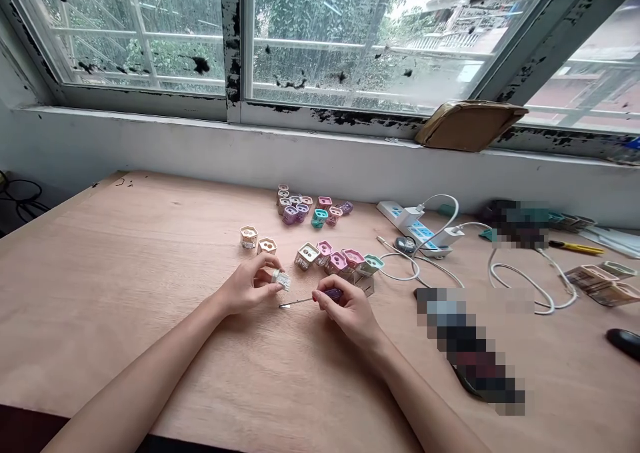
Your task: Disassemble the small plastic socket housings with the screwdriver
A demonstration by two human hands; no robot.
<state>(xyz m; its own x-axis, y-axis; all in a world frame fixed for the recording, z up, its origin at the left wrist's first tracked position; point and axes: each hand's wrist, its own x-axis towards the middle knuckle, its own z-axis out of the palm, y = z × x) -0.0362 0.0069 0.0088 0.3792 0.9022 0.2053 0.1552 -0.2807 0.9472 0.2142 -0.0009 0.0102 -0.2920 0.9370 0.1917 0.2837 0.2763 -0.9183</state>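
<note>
My left hand (249,285) is closed around a small clear plastic piece (281,279), pinched at the fingertips just above the wooden table (125,260). My right hand (349,308) grips a small screwdriver (307,300) by its purple handle, with the metal shaft pointing left toward the clear piece. The tip lies a little below the piece. Just beyond both hands stands a row of small hexagonal plastic sharpeners (340,260) in cream, pink and teal. Two cream ones (257,240) sit apart to the left.
A further cluster of purple, pink and teal sharpeners (310,208) lies near the wall. A white power strip (414,226) with white cables (520,280) is at right, beside blurred objects, trays (603,284) and a yellow-handled tool (575,246). A cardboard piece (470,125) rests on the windowsill.
</note>
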